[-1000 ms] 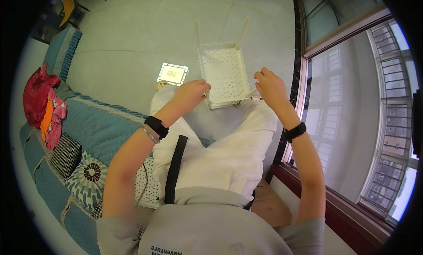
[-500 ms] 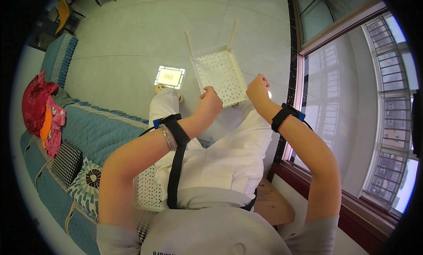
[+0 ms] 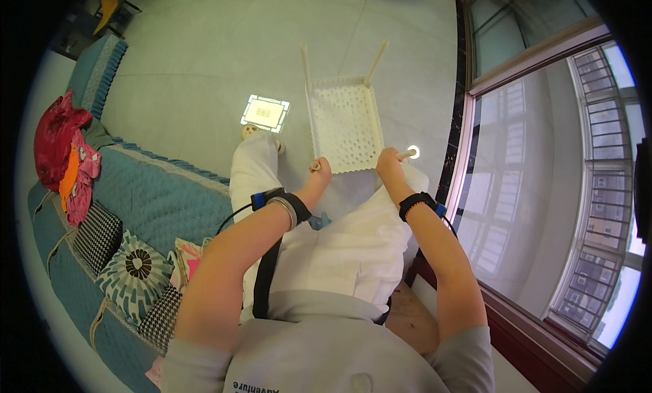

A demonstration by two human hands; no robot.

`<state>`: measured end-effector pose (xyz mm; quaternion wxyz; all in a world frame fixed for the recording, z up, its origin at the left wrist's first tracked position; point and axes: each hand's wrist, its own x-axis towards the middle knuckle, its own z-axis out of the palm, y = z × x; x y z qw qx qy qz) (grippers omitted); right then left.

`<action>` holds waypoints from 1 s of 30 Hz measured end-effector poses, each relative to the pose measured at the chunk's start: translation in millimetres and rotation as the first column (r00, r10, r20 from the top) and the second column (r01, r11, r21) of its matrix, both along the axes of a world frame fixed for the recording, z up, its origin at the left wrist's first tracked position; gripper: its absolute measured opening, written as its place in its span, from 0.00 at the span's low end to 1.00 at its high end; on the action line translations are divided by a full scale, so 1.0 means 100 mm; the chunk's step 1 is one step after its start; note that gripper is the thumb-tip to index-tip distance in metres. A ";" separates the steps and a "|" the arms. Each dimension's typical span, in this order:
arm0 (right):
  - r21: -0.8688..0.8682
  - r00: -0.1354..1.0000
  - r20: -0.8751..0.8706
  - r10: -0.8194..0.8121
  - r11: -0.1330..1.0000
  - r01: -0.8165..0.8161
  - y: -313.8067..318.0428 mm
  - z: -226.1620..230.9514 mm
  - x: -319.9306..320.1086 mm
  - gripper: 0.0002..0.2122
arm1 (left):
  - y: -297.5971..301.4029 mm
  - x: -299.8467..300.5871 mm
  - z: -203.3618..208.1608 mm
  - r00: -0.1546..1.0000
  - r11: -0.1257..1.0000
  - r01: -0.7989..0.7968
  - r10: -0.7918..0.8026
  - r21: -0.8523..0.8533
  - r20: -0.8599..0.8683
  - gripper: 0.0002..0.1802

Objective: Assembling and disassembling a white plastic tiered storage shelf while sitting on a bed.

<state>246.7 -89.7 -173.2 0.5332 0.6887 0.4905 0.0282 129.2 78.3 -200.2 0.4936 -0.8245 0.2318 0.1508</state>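
Observation:
A cream plastic rack shelf (image 3: 346,124), rectangular with a perforated base and scalloped rim, is held out in front of me above my knees. Two thin posts rise from its far corners. At its near left corner my left hand (image 3: 322,172) is closed around a short post, whose round end peeks out beside the fingers. Wrapped round the matching post at the near right corner is my right hand (image 3: 390,165); the light post end (image 3: 407,154) sticks out to its right. Both wrists wear black straps.
A blue quilted sofa (image 3: 163,189) runs along my left with patterned cushions (image 3: 136,271) and red and pink clothes (image 3: 64,148). On the tiled floor glows a bright yellow-white square (image 3: 265,113). Windows line the right; a brown cardboard piece (image 3: 411,318) lies beside my right hip.
The shelf has shifted slightly right and turned straighter. Both hands have come lower and nearer to me, and post ends now show at the fists. Another perforated shelf by my left hip has dropped from sight.

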 end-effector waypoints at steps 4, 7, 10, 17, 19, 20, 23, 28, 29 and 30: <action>0.031 1.000 0.009 -0.007 1.000 0.006 -0.02 -0.10 -0.01 0.06 | 0.15 0.17 0.01 0.981 0.979 0.189 -0.186 -0.070 0.050 0.05; 0.079 0.996 -0.088 0.007 0.997 0.000 -0.04 -0.19 0.03 0.03 | 0.12 0.25 -0.07 0.992 0.987 0.128 -0.128 -0.100 0.008 0.05; 0.109 0.988 -0.155 -0.008 0.994 0.025 -0.02 -0.24 0.02 0.03 | 0.08 0.27 -0.21 0.997 0.991 -0.037 0.028 -0.131 -0.069 0.05; 0.137 0.955 -0.241 -0.173 0.968 0.210 -0.01 -0.28 0.05 0.05 | 0.07 0.35 -0.44 0.950 0.943 -0.281 0.247 -0.180 -0.190 0.06; 0.148 0.933 -0.274 -0.233 0.948 0.281 0.01 -0.29 0.05 0.05 | 0.07 0.37 -0.49 0.932 0.924 -0.334 0.295 -0.185 -0.210 0.06; 0.153 0.921 -0.290 -0.262 0.937 0.315 0.03 -0.30 0.05 0.05 | 0.07 0.38 -0.51 0.925 0.916 -0.354 0.312 -0.189 -0.218 0.06; 0.161 0.857 -0.346 -0.381 0.876 0.454 0.07 -0.30 0.07 0.06 | 0.07 0.45 -0.59 0.903 0.892 -0.408 0.362 -0.195 -0.233 0.06; 0.183 0.724 -0.411 -0.554 0.728 0.661 0.14 -0.31 0.07 0.07 | 0.08 0.49 -0.67 0.891 0.863 -0.447 0.407 -0.237 -0.199 0.06; 0.188 0.703 -0.418 -0.575 0.703 0.686 0.15 -0.31 0.06 0.07 | 0.07 0.50 -0.68 0.889 0.862 -0.450 0.409 -0.233 -0.205 0.06; 0.189 0.686 -0.424 -0.591 0.683 0.706 0.14 -0.32 0.05 0.08 | 0.02 0.52 -0.64 0.864 0.841 -0.494 0.447 -0.221 -0.231 0.04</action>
